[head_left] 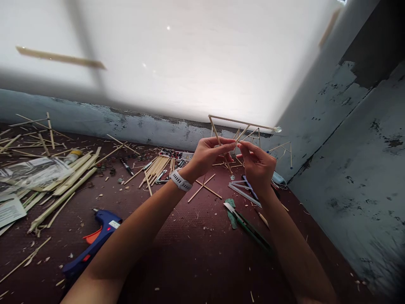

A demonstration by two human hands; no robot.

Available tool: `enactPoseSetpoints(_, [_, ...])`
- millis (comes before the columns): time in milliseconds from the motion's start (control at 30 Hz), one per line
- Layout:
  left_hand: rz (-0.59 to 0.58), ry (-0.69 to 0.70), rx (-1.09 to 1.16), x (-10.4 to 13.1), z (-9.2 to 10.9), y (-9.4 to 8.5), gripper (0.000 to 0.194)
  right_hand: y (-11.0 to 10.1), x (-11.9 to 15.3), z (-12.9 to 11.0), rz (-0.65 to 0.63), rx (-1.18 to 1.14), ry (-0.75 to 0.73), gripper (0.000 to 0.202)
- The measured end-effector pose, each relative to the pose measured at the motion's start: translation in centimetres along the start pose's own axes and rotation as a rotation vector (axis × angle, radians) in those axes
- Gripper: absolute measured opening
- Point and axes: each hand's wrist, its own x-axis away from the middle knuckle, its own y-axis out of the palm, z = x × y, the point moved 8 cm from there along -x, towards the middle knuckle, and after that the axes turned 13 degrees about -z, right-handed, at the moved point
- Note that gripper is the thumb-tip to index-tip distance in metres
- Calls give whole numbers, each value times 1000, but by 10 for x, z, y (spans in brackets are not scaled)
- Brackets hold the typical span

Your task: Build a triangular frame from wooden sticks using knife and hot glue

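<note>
Above the middle of the table, my left hand (210,154) is closed round a frame of thin bamboo sticks (240,120), with a clear blob at its right tip and another at its lower end. The fingers of my right hand (257,164) are pinched at a stick joint of that frame, close to my left fingertips. Whatever small piece may lie between those fingertips is hidden. Beneath the hands lies a crossed pair of sticks (202,184). A utility knife (251,232) with its blade out rests near my right forearm, partly over a green scrap (232,219).
A blue glue gun (95,245) lies left of my left forearm. Split bamboo strips (71,181) and a plastic bag (34,171) cover the left side. A stick bundle (156,169), a pen (126,166) and a clear set square (243,194) lie farther back. Walls border the table behind and right.
</note>
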Motion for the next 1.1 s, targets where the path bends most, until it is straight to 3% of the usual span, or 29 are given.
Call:
enactPoseSetpoints(633, [11, 8, -55, -1, 0, -1, 28, 1, 0, -1, -16, 38, 57, 20])
enactPoseSetpoints(767, [83, 48, -199, 0, 21, -10, 24, -7, 1, -14, 47, 172, -35, 32])
enactPoseSetpoints(867, [191, 121, -434, 10, 56, -26, 22, -22, 6, -32, 214, 364, -200, 25])
enactPoseSetpoints(933, [226, 142, -628, 17, 77, -33, 20, -29, 6, -35, 272, 446, -218, 20])
enactPoseSetpoints(1000, [189, 95, -790, 21, 88, -36, 18, -28, 0, -29, 212, 463, -173, 20])
enactPoseSetpoints(1100, [107, 28, -867, 23, 88, -42, 19, -7, -9, -4, -43, 331, -99, 24])
